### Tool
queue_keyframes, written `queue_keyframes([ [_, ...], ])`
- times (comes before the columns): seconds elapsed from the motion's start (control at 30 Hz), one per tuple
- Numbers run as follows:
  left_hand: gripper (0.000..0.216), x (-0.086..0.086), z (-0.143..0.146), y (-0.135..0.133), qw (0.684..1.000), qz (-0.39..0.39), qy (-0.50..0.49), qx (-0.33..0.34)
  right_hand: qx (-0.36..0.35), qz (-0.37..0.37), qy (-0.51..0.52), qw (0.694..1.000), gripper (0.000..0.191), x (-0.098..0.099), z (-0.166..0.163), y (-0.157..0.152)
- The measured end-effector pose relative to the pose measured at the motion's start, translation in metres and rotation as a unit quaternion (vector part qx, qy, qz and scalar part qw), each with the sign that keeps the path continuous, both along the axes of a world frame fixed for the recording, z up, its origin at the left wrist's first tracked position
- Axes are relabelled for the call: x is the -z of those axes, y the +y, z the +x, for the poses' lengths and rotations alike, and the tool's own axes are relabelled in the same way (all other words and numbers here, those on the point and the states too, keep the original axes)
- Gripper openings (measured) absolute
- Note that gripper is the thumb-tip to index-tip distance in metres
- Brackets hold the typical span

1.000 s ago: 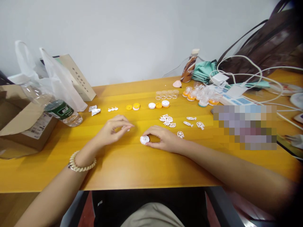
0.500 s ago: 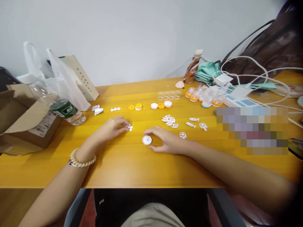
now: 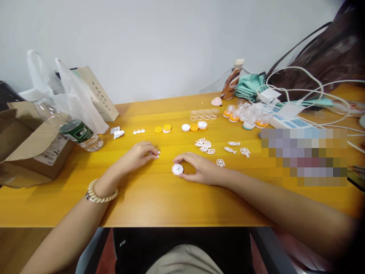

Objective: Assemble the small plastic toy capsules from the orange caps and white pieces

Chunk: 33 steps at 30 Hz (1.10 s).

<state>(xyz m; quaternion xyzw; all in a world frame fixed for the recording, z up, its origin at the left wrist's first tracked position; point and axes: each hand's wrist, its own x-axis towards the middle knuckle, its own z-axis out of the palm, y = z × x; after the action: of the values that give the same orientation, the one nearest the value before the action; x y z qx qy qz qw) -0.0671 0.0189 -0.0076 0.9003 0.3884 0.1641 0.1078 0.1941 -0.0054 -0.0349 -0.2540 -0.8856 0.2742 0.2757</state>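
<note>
My right hand [image 3: 199,168] curves its thumb and index finger around the edge of a white round plastic base [image 3: 177,169], which has a small peg at its centre. To the left of it, my left hand [image 3: 142,155] has its thumb and fingers drawn together over small white parts [image 3: 159,152], mostly covered by the fingertips. Beyond that hand lies a short row of small white pegged parts [image 3: 139,131]. White spoked wheel pieces [image 3: 203,145] are heaped past my right hand, with flat white cut-out pieces [image 3: 230,150] beside them.
Yellow rings [image 3: 158,129], white and orange round bases [image 3: 194,128] and clear cups [image 3: 203,115] line the table's back. Domed assemblies [image 3: 249,120] sit near a power strip [image 3: 288,121] with tangled cables. A water bottle [image 3: 80,134] leans against a cardboard box [image 3: 34,148] at left.
My left fingers have closed over the small white parts, so fewer of them show. My right thumb and finger have drawn in slightly around the round base, which has barely shifted.
</note>
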Motion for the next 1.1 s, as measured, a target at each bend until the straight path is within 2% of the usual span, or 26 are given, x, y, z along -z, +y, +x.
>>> queue_keyframes([
  [0.17, 0.016, 0.000, 0.001, -0.001, 0.996, 0.069, 0.052, 0.020, 0.004, 0.000, -0.003, 1.000, 0.032, -0.001, 0.000, 0.000],
  [0.37, 0.017, 0.000, 0.009, -0.008, 0.970, 0.187, 0.149, 0.035, 0.002, -0.002, -0.001, 1.000, 0.032, 0.001, 0.000, 0.000],
  [0.57, 0.017, 0.007, 0.024, -0.018, 0.945, 0.296, 0.137, -0.007, -0.002, -0.001, -0.002, 1.000, 0.032, 0.002, 0.000, 0.001],
  [0.63, 0.011, 0.006, 0.029, -0.024, 0.946, 0.308, 0.099, 0.032, -0.005, 0.001, 0.000, 1.000, 0.032, 0.002, 0.000, 0.001],
  [0.7, 0.005, 0.004, 0.033, -0.030, 0.941, 0.313, 0.067, 0.108, -0.007, 0.000, 0.005, 1.000, 0.033, 0.002, -0.001, 0.001],
  [0.8, 0.004, 0.001, 0.037, -0.036, 0.927, 0.314, 0.072, 0.193, -0.012, -0.005, 0.012, 1.000, 0.032, 0.003, -0.001, 0.002],
  [1.1, 0.010, 0.000, 0.038, -0.038, 0.915, 0.316, 0.115, 0.223, -0.016, -0.027, 0.005, 0.999, 0.031, 0.003, -0.001, 0.002],
])
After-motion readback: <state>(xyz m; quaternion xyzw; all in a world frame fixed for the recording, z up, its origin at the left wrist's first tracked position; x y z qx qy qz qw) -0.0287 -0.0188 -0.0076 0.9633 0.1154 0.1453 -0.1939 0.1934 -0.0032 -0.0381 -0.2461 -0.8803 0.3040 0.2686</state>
